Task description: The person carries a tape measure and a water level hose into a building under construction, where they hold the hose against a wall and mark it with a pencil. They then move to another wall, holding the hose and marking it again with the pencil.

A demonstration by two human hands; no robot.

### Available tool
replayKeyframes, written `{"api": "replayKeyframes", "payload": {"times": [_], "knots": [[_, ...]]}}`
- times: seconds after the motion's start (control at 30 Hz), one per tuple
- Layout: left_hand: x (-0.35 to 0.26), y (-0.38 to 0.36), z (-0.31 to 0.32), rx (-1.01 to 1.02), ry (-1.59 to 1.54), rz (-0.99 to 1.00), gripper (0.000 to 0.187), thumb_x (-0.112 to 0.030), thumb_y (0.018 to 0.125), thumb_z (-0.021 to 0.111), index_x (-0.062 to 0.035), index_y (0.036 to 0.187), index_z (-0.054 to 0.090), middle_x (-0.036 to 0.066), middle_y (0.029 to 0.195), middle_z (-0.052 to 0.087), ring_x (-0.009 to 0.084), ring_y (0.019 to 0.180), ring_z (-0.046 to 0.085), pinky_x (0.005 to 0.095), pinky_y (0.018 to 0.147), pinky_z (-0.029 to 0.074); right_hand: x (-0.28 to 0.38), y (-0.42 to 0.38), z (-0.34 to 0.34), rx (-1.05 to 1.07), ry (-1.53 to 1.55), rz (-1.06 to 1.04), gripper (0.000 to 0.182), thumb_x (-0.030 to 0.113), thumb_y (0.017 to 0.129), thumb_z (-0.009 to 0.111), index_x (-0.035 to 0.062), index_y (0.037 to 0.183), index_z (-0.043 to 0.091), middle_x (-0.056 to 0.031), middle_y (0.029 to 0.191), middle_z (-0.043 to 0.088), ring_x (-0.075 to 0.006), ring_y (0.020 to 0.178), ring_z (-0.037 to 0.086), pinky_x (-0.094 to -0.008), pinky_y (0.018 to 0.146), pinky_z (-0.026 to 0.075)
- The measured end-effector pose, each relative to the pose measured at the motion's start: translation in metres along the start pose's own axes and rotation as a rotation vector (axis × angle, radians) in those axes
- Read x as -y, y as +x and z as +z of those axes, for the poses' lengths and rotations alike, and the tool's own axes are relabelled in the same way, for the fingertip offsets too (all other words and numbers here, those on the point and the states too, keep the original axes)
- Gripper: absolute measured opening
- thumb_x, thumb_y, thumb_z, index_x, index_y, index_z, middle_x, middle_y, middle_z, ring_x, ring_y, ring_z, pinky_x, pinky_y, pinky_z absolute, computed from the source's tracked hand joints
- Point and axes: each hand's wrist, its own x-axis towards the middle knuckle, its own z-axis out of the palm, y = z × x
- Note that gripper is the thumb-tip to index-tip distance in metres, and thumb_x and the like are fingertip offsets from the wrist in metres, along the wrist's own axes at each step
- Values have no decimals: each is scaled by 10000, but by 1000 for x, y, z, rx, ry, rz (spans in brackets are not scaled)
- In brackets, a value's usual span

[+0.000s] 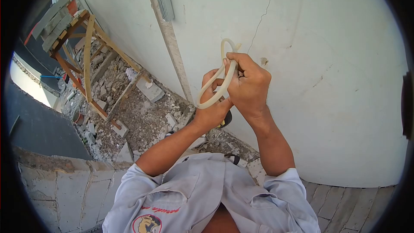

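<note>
A pale, cream-coloured flexible tube (213,99) is bent into loops in front of the white wall. My right hand (250,82) pinches it near the top, where the loops cross, with thumb and fingers closed on it. Below and to the left, my left hand (212,110) has its fingers curled around the lower part of the loop. The two hands are close together, nearly touching. A short end of the tube sticks out above my right hand.
A wooden trestle (88,60) with boards on top stands at the left over rubble (142,116). The white wall (336,82) has a long crack. A vertical strip (170,39) runs down it. Grey block walling (71,190) is at lower left.
</note>
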Motion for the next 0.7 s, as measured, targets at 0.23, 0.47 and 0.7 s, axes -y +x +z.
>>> {"api": "replayKeyframes", "payload": {"times": [0.23, 0.47, 0.7], "knots": [[-9, 21, -7, 205, 2, 147, 361, -81, 954, 676, 36, 1269, 545, 84, 1090, 662, 134, 1000, 628, 303, 853, 534, 3, -8, -9, 84, -119, -188, 336, -10, 762, 713, 62, 1090, 717, -93, 785, 690, -259, 576, 671, -355, 522, 539], [-28, 36, -7, 316, -119, 94, 255, -166, 1048, 566, 11, 1230, 580, 52, 1022, 660, 104, 951, 615, 291, 826, 530, 12, -13, -21, 19, 87, -138, 482, 32, 819, 783, 1, 1278, 642, -133, 902, 707, -221, 635, 695, -310, 535, 544], [-48, 48, -2, 444, 38, 114, 260, -210, 1085, 528, -11, 1217, 629, 30, 961, 657, 97, 884, 595, 288, 796, 525, 9, -17, -38, -152, 10, -225, 366, 5, 837, 785, -24, 1181, 664, -146, 936, 703, -211, 645, 672, -292, 537, 523]]}}
